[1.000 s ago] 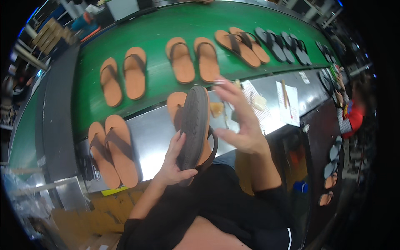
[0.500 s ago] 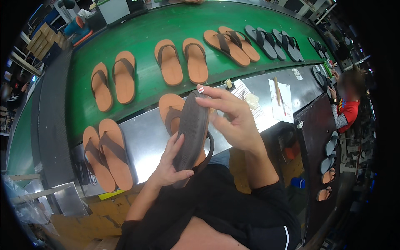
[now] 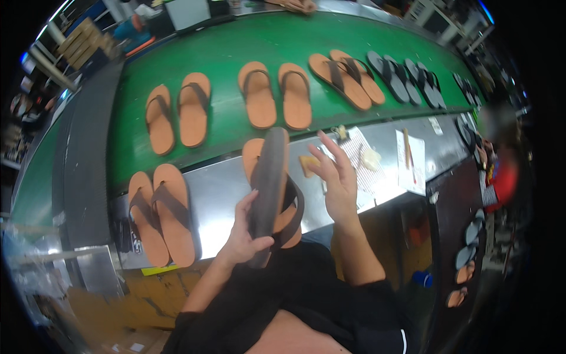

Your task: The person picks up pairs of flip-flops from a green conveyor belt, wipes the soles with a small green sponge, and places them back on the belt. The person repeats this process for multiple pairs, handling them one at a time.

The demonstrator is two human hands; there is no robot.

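Observation:
My left hand (image 3: pixel 239 236) grips a flip-flop (image 3: pixel 268 183) with a dark sole, tan footbed and dark brown strap. It is tipped on edge, sole toward my left, its toe end pointing away from me. Behind it another tan flip-flop (image 3: pixel 252 150) lies on the metal bench, partly hidden. My right hand (image 3: pixel 340 192) is off to the right of the held flip-flop, fingers apart and holding nothing. Close to its fingertips a small yellowish-brown block (image 3: pixel 307 166) rests on the bench.
A tan pair (image 3: pixel 174 206) sits at the bench's left end. Several tan and grey pairs line the green conveyor belt (image 3: pixel 227 47). Right of my hand are printed sheets (image 3: pixel 359 150), a crumpled pale lump (image 3: pixel 370 159) and a pencil-like stick (image 3: pixel 407 147). A co-worker in red (image 3: pixel 501 183) stands at right.
My right hand has let go of the flip-flop's toe end and moved right, fingers spreading. The small white-and-red tag at its fingertip no longer shows. My left hand keeps its hold; the view has shifted.

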